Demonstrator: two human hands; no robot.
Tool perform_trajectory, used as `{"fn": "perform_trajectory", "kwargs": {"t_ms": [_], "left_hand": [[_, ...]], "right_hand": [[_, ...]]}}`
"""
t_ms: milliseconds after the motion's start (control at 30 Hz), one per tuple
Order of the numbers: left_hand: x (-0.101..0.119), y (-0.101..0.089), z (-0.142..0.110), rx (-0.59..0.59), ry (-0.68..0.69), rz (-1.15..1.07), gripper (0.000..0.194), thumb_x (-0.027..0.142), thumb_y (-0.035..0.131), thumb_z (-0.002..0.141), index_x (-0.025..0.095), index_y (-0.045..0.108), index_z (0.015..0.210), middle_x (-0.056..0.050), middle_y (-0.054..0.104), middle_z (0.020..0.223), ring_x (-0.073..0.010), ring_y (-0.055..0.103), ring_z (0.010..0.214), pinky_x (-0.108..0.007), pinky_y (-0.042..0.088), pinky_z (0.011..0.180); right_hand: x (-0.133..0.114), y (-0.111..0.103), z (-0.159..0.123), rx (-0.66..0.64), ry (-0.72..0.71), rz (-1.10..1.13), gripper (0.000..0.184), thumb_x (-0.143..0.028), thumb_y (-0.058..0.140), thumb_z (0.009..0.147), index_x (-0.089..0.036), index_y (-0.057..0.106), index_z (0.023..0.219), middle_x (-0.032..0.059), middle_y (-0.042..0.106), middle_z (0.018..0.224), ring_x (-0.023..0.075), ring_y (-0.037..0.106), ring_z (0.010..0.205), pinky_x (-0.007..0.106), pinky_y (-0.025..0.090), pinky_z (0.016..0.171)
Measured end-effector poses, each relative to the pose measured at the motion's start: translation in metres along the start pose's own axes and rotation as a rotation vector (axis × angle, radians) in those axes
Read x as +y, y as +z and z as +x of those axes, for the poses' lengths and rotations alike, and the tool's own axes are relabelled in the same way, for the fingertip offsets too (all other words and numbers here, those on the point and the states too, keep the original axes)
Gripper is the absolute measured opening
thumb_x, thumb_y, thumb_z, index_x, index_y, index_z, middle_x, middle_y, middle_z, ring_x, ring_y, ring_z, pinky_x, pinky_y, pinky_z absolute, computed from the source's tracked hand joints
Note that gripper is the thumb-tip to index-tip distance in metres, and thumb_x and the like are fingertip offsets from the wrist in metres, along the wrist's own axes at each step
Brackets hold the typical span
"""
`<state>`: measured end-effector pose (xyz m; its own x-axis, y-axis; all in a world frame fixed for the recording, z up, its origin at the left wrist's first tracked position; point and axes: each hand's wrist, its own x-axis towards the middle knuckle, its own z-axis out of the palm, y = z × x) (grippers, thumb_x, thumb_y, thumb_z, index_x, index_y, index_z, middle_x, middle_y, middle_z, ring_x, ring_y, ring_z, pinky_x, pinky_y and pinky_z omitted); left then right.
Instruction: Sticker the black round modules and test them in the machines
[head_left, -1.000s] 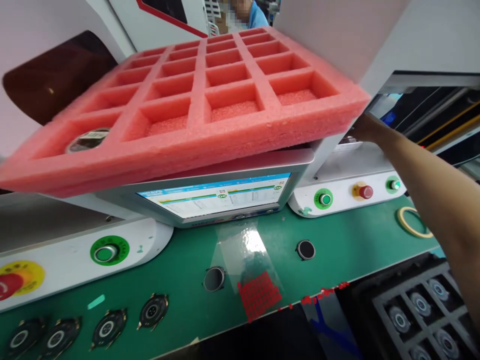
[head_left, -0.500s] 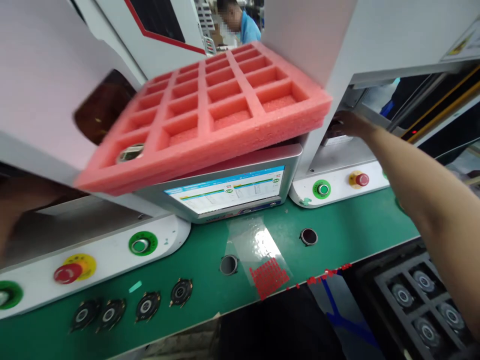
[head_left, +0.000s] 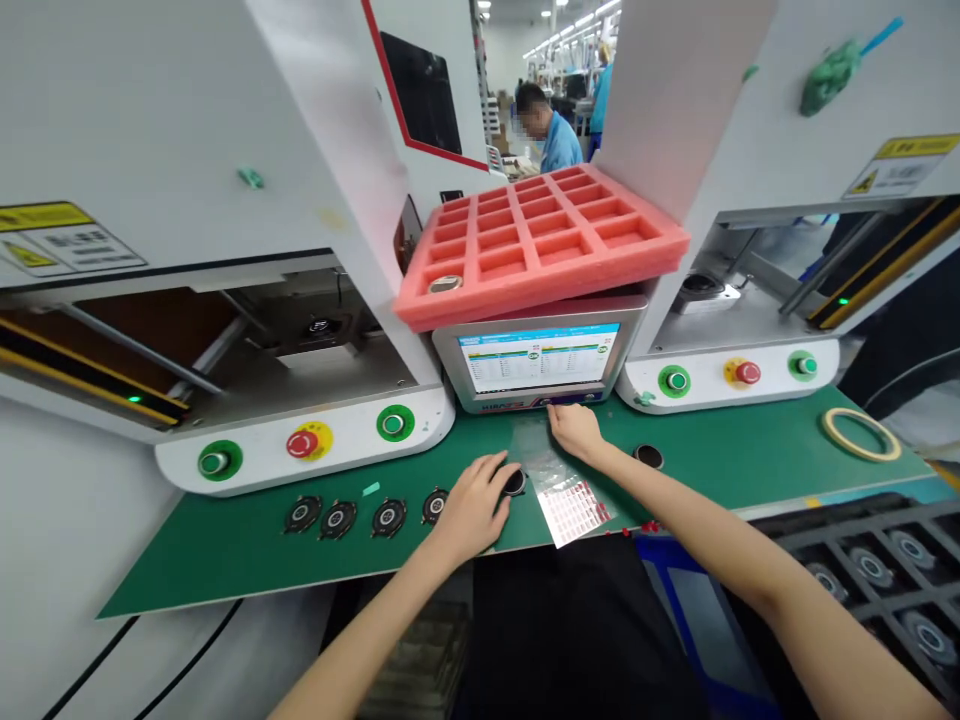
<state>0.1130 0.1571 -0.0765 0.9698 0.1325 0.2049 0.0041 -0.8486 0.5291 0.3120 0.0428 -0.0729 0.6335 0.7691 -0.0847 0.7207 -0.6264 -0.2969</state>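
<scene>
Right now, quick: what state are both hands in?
Left hand: loosely bent at a dark round piece; grip cannot be told.
Right hand: curled at the lower edge of the monitor; any hold cannot be told.

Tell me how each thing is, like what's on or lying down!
screen, on
left machine's light, lit green
right machine's light, lit green
pink foam tray, askew above the screen
round piece, in the tray's near-left pocket
tape roll, lying flat
black round parts, lying in a row
clear film, shiny
left hand, fingers curved, grip unclear
right hand, fingers bent in, grip unclear
</scene>
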Motion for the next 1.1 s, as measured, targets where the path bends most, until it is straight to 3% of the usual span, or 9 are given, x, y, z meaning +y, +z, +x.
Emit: {"fn": "perform_trajectory", "kwargs": {"t_ms": [133, 267, 333, 433, 500, 633, 767, 933, 1100], "left_hand": [[-0.008, 0.005, 0.005, -0.048, -0.099, -0.194, 0.032, 0.021, 0.058, 0.084, 0.024, 0.067, 0.115, -0.011, 0.065, 0.127, -0.0334, 0.055, 0.122, -0.058, 0.043, 0.106], [-0.005, 0.001, 0.007, 0.017, -0.217, -0.42, 0.032, 0.029, 0.059, 0.085, 0.019, 0.066, 0.115, -0.014, 0.066, 0.123, -0.0337, 0.057, 0.121, -0.059, 0.043, 0.106], [0.007, -0.002, 0.003, 0.048, -0.296, -0.579, 0.039, 0.037, 0.049, 0.093, 0.014, 0.061, 0.122, -0.018, 0.066, 0.122, -0.0308, 0.063, 0.114, -0.054, 0.051, 0.1], [0.038, -0.003, -0.012, 0.066, -0.4, -0.813, 0.051, 0.043, 0.03, 0.1, 0.008, 0.06, 0.119, -0.019, 0.07, 0.111, -0.0256, 0.071, 0.097, -0.046, 0.059, 0.091], [0.065, -0.001, -0.024, 0.12, -0.484, -1.009, 0.046, 0.045, 0.041, 0.097, 0.008, 0.065, 0.109, -0.017, 0.072, 0.108, -0.0242, 0.072, 0.095, -0.042, 0.06, 0.09], [0.119, 0.004, -0.048, 0.371, -0.539, -1.278, 0.026, 0.035, 0.071, 0.082, 0.014, 0.068, 0.098, -0.007, 0.074, 0.098, -0.0192, 0.072, 0.091, -0.03, 0.063, 0.079], [0.15, 0.006, -0.071, 0.5, -0.376, -1.123, 0.014, 0.025, 0.067, 0.086, 0.016, 0.07, 0.097, -0.002, 0.075, 0.089, -0.0128, 0.073, 0.081, -0.02, 0.062, 0.074], [0.163, 0.007, -0.094, 0.552, -0.225, -0.835, 0.018, 0.013, 0.064, 0.089, 0.021, 0.07, 0.103, 0.0, 0.077, 0.095, -0.0099, 0.073, 0.085, -0.014, 0.058, 0.08], [0.17, 0.001, -0.104, 0.508, -0.102, -0.555, 0.027, 0.01, 0.064, 0.087, 0.025, 0.07, 0.109, 0.001, 0.076, 0.1, -0.0101, 0.072, 0.088, -0.016, 0.057, 0.08]], "right_hand": [[-0.007, 0.0, 0.013, 0.066, 0.177, 0.1, 0.033, -0.036, 0.059, 0.095, -0.016, 0.059, 0.121, 0.0092, 0.062, 0.121, 0.0206, 0.064, 0.104, 0.042, 0.056, 0.089], [-0.015, -0.012, -0.002, 0.138, 0.207, 0.27, 0.029, -0.037, 0.058, 0.095, -0.015, 0.062, 0.114, 0.0073, 0.066, 0.112, 0.0177, 0.066, 0.096, 0.039, 0.057, 0.084], [-0.021, -0.02, -0.028, 0.175, 0.155, 0.382, 0.026, -0.036, 0.053, 0.098, -0.014, 0.066, 0.097, 0.0036, 0.069, 0.091, 0.0143, 0.067, 0.081, 0.034, 0.057, 0.078], [-0.034, -0.026, -0.087, 0.246, 0.048, 0.569, 0.037, -0.036, 0.045, 0.099, -0.016, 0.063, 0.074, 0.0006, 0.064, 0.066, 0.0125, 0.065, 0.064, 0.026, 0.054, 0.067], [-0.046, -0.026, -0.129, 0.294, 0.004, 0.68, 0.027, -0.035, 0.05, 0.095, -0.017, 0.063, 0.081, 0.0023, 0.068, 0.073, 0.0134, 0.067, 0.067, 0.024, 0.055, 0.066], [-0.069, -0.024, -0.19, 0.468, -0.073, 1.0, 0.006, -0.025, 0.064, 0.086, -0.02, 0.062, 0.089, 0.0028, 0.07, 0.088, 0.0132, 0.07, 0.078, 0.024, 0.059, 0.071], [-0.078, -0.024, -0.219, 0.669, -0.131, 1.245, 0.017, -0.007, 0.071, 0.078, -0.021, 0.063, 0.082, -0.0004, 0.067, 0.081, 0.0107, 0.069, 0.077, 0.019, 0.059, 0.067], [-0.071, -0.022, -0.242, 0.641, -0.248, 1.254, 0.027, 0.003, 0.07, 0.076, -0.022, 0.065, 0.085, 0.0006, 0.071, 0.087, 0.0121, 0.07, 0.083, 0.023, 0.06, 0.073], [-0.067, -0.024, -0.258, 0.697, -0.277, 1.178, 0.029, 0.006, 0.07, 0.075, -0.022, 0.065, 0.083, 0.0011, 0.073, 0.086, 0.0139, 0.07, 0.081, 0.026, 0.06, 0.069]]}}
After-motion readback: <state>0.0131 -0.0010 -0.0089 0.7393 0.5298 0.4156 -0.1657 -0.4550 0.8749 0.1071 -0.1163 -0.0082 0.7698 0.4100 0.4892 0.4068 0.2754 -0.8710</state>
